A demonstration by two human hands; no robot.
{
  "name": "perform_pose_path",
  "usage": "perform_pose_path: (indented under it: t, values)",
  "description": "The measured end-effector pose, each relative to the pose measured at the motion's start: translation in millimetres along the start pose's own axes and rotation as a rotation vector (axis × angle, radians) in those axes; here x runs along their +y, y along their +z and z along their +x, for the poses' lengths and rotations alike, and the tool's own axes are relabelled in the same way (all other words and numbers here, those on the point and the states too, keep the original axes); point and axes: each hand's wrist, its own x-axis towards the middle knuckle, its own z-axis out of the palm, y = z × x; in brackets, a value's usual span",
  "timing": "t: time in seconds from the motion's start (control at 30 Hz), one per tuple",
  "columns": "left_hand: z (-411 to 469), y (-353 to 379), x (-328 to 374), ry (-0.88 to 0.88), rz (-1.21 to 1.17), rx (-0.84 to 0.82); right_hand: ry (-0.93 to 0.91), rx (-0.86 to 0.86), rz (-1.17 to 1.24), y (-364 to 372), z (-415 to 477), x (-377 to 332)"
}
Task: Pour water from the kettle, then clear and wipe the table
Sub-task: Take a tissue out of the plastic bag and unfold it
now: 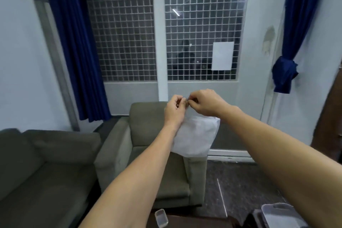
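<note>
A white cloth or tissue sheet (pixel 196 135) hangs in the air in front of me, above the armchair. My left hand (pixel 174 109) and my right hand (pixel 204 102) are raised close together, and both pinch its top edge with curled fingers. The sheet droops below the hands, partly behind my left forearm. At the bottom edge of the view I see a dark table (pixel 194 222) with a small clear plastic container (pixel 161 217) and a clear plastic box (pixel 277 213) on it. No kettle is in view.
A grey-green armchair (pixel 148 153) stands straight ahead and a matching sofa (pixel 42 168) sits to the left. Behind them are a grilled window (pixel 203 39) and blue curtains (pixel 74 52). Dark speckled floor (pixel 238 187) lies to the right of the armchair.
</note>
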Motion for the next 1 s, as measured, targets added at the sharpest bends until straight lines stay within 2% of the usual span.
perform_pose_path:
  t: [0.27,0.5,1.0]
  values:
    - [5.6,-50.3,22.9,0.0,0.073,0.129,-0.157,0.007,-0.018,-15.5,24.8,-45.4]
    - [7.1,-74.6,25.3,-0.014,0.12,0.166,-0.21,-0.016,-0.046,-13.1,40.4,-68.0]
    - [36.8,-146.5,-23.3,-0.005,0.022,0.079,-0.076,-0.074,0.017,42.4,76.2,-103.0]
